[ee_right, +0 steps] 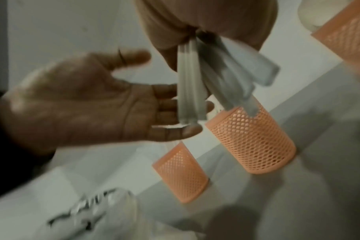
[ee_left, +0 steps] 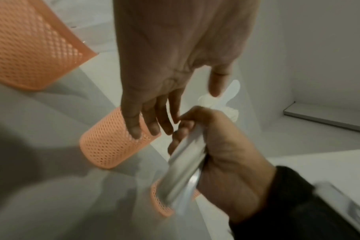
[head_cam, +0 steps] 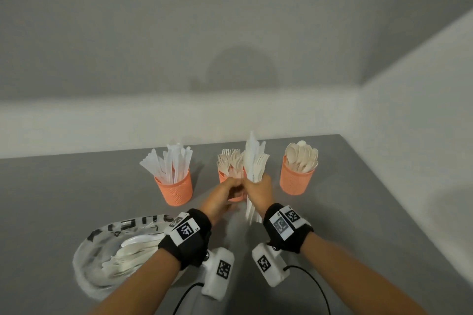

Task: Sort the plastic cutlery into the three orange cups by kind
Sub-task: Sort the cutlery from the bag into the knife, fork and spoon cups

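Three orange mesh cups stand in a row on the grey table: the left cup (head_cam: 175, 189) holds knives, the middle cup (head_cam: 225, 178) forks, the right cup (head_cam: 295, 180) spoons. In front of the middle cup, my right hand (head_cam: 257, 190) grips an upright bundle of white cutlery (head_cam: 254, 158), with forks and knives showing in it. The bundle's handles (ee_right: 195, 91) hang below the fist in the right wrist view. My left hand (head_cam: 230, 190) is right beside it, palm open (ee_right: 88, 104), its straight fingers (ee_left: 154, 116) reaching the bundle and the right hand's fingers.
A clear plastic bag (head_cam: 102, 258) with more white cutlery lies at the near left, under my left forearm. Walls close off the table at the back and the right. Wrist-camera cables trail near the front edge.
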### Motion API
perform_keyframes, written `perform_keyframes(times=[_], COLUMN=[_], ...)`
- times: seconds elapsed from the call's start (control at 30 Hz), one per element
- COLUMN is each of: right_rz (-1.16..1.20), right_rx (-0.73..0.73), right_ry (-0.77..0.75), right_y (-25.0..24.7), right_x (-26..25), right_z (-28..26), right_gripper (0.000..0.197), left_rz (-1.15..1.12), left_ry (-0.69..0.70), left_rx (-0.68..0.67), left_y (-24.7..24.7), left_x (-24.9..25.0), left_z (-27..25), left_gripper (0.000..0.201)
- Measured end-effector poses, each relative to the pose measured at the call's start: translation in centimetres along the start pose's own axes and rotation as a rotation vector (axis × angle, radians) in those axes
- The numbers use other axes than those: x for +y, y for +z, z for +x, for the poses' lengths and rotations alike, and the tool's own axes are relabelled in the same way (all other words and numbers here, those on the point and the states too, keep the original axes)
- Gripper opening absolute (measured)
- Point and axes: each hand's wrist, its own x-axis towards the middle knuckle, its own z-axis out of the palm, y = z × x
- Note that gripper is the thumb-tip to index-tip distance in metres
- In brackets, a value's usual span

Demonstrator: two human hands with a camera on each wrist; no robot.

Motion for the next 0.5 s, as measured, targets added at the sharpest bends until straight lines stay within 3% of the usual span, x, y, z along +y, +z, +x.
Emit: perform_keyframes(times=[0.1, 0.23, 0.33, 0.43, 0.5], right_rz=[-0.262, -0.537, -0.355, -0.116, -0.016], right_rx=[-0.091, -0.212, -0.340, -0.548, -0.611], right_ry=[-0.079, -0.155, -0.142, 0.046, 0.139], right_y=[0.4, 0.3, -0.3, -1.1, -1.4], right_x=[0.6, 0.7, 0.2, -0.1, -0.3], right_z=[-1.3, -2.5, -2.1, -1.5, -1.5], right_gripper=[0.041, 0.035, 0.036, 0.042, 0.032], left_rz=[0.130, 0.020, -0.080, -0.106, -0.081], left_ry=[0.075, 0.056, 0.016, 0.019, 0.033], left_rx=[-0.012, 0.235, 0.319, 0.242, 0.177], left_y=[0.1, 0.9, 0.8, 0.4, 0.6], left_x=[0.5, -0.1, -0.2, 0.3, 0.7], left_z=[0.4, 1.5, 1.9, 2.0, 1.8], left_gripper=[0.052, 0.036, 0.022, 0.018, 0.015])
